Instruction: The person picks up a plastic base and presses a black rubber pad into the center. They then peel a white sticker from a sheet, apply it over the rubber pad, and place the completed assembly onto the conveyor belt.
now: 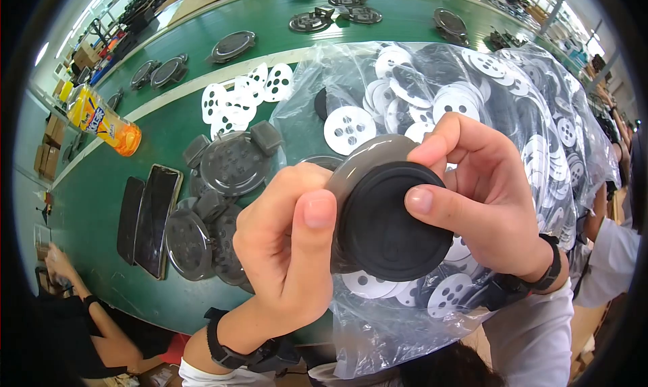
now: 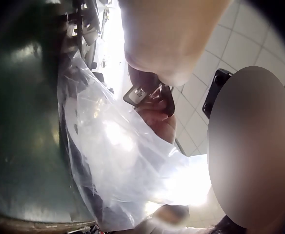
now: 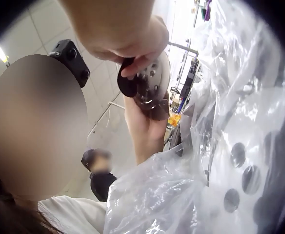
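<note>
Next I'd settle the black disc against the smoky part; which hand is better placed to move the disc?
The right hand, I'd judge: its thumb and forefinger pinch the black disc near its rim. The left hand grips the smoky part behind, so it seems better as support.

A green table (image 1: 88, 215) curves across the near side of the room, and past its pale edging (image 1: 280, 55) a second green surface (image 1: 270, 23) runs along the far side, with brown boxes (image 1: 50, 130) stacked beyond the left end and a slim grey pole (image 1: 553, 9) slanting up at the far right. Bright strip lights (image 1: 42, 54) glow at the upper left of the head view, and both wrist views look up at a pale ceiling (image 2: 230, 44) crossed by a grid of thin lines, a lit tube (image 3: 1, 52) near its edge.
</note>
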Demonstrator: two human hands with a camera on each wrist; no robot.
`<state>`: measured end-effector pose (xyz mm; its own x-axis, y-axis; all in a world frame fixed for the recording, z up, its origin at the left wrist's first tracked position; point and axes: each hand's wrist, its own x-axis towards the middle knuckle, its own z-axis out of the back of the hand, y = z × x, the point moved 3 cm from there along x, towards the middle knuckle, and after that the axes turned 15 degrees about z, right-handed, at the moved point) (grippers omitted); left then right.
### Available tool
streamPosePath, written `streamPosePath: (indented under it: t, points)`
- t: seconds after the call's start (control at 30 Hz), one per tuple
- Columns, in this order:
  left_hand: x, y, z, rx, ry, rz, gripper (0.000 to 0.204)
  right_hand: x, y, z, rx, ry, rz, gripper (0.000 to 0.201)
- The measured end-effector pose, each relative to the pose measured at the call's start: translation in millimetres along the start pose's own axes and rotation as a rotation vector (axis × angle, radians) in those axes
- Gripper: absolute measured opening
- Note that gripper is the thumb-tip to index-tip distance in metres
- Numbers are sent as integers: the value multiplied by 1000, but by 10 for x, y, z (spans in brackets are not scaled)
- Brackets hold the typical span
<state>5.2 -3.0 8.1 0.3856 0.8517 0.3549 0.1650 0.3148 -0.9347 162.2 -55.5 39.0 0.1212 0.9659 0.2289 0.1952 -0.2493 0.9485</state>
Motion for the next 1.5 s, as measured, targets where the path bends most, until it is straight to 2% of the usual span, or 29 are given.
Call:
streamPosePath:
  t: [0.1,0.2,0.33,0.37,0.43,0.5,0.63,0.7,0.73,0.8,1.03,1.23,1.33,1.43,1.5]
  points:
    - [2,-19,30,74,22,-11,25,-17,-15,-26,105,-13,-68,20]
    - [-53,-32,-10,-66,-58,-25,26,-53,6,-66,23,-27,19,21]
    - [-60,-64,-2,-152,-64,21,26,-44,14,-73,-172,117,213,24]
    - [-57,-71,13,-135,-49,3,26,-34,33,-82,-260,137,244,24]
    - [-68,-96,24,-121,-38,-13,26,-48,5,-85,-220,143,245,24]
    - [-66,-151,-18,130,-15,45,45,-48,-7,-77,-179,151,249,24]
    - [-58,-136,-15,94,-23,82,44,-38,21,-91,-200,142,326,24]
    - [-50,-103,19,-104,-15,8,26,-45,43,-79,-240,161,362,25]
    - [-57,-122,7,-105,-13,9,26,-57,51,-65,-276,176,368,25]
    - [-67,-153,-25,107,-33,107,41,-65,55,-51,-311,189,373,26]
    - [-67,-150,-14,110,-23,138,40,-65,62,-56,-336,169,373,27]
    - [-49,-137,0,197,-6,122,41,-50,49,-46,-379,169,414,28]
    - [-43,-99,13,-30,-52,-35,27,-52,63,-35,-434,199,439,27]
    - [-60,-143,24,-26,-35,34,27,-40,45,-43,-426,193,429,27]
    - [-76,-178,18,169,-38,119,38,-35,35,-46,-405,175,420,27]
